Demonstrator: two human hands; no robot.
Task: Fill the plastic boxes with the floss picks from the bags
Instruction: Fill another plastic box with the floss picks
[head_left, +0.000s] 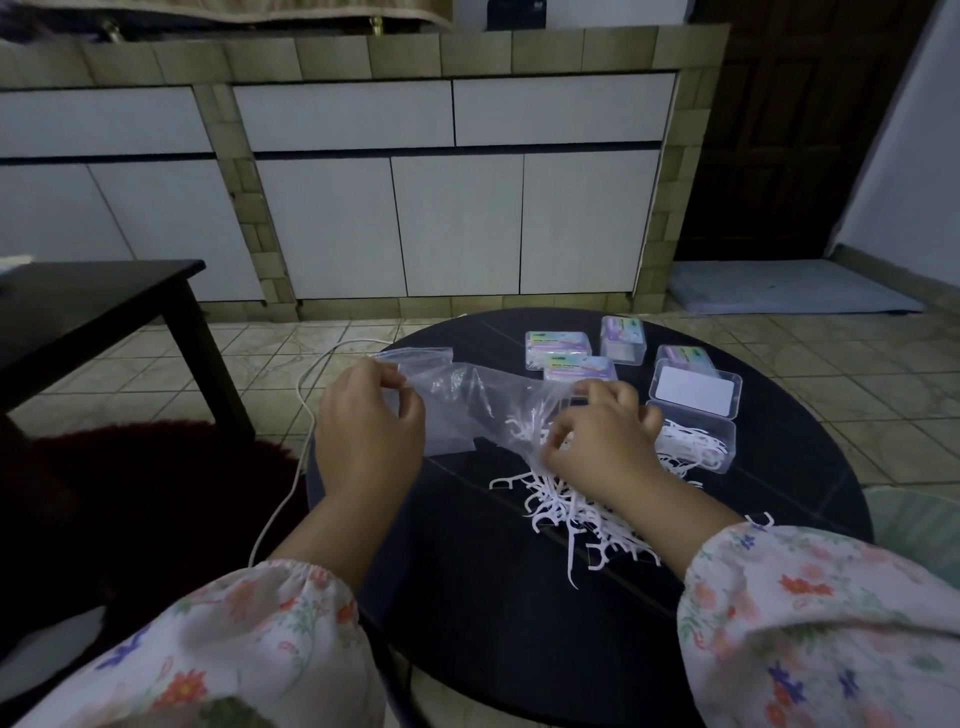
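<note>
Both hands pinch a clear bag (467, 405) over the round table (467, 597), left hand (369, 421) at nine o'clock, right hand (597, 441) centre; floss picks (561, 509) spill beneath; open box (698, 441) at three o'clock; closed boxes (558, 349) at twelve, labels unreadable.

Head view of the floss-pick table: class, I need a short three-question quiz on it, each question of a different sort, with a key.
1. True or false: the open box already holds some floss picks.
2. What does the left hand hold? A) plastic bag B) a closed box C) the white cable
3. Fill in: most loose floss picks lie on the round ____.

Key: 1 true; 2 A; 3 table. The right hand grips the bag's other end.
</note>
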